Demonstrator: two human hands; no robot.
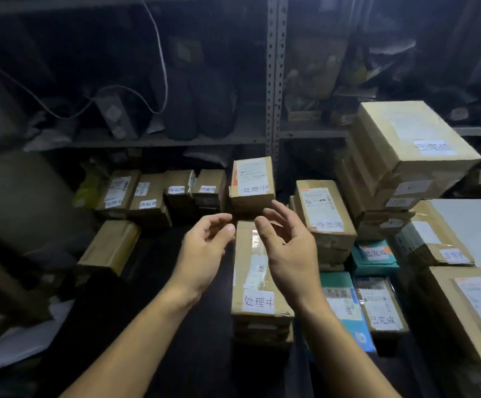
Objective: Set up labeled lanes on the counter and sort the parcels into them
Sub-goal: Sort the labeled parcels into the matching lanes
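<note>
A small cardboard parcel [252, 183] with a white handwritten label stands at the middle back of the dark counter. In front of it lies a long labelled box [255, 278] on a stack. My left hand [204, 251] and my right hand [286, 248] hover side by side just below the small parcel, fingers loosely curled, holding nothing and touching nothing. A row of several small labelled boxes [150, 196] lines the back left. To the right stand a labelled box [324, 214], teal parcels [375, 255] and a tall pile of big cartons [406, 142].
A metal shelf upright [275, 81] rises behind the small parcel, with dark bags and a white cable [158, 47] on the shelves. An unlabelled box [111, 247] lies at the left. White paper [29, 337] lies at the lower left. Large cartons [469, 308] crowd the right edge.
</note>
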